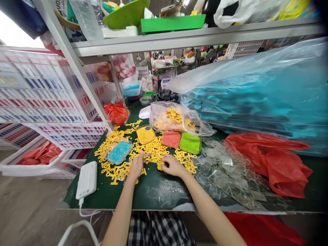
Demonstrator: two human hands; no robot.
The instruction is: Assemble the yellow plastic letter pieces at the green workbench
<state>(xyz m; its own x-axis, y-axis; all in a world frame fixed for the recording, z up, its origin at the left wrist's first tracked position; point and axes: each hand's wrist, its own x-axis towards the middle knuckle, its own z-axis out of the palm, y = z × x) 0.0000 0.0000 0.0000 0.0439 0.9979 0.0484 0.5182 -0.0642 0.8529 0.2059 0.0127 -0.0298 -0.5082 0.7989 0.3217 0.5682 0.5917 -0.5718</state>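
Observation:
Many flat yellow plastic pieces (153, 148) lie spread over the dark green table (151, 191). My left hand (137, 165) rests on them with a yellow piece pinched at its fingertips. My right hand (173, 165) lies palm down beside it, fingers curled over another yellow piece at the pile's near edge. Small trays of beads stand just beyond: blue (119, 152), yellow (145, 134), pink (171, 139) and green (190, 143).
A white power bank (86, 180) with a cable lies at the table's left edge. Clear small plastic bags (225, 171) and a red bag (276, 160) are on the right. A clear bag of yellow pieces (176, 119) sits behind the trays. A shelf frame (84, 89) rises at left.

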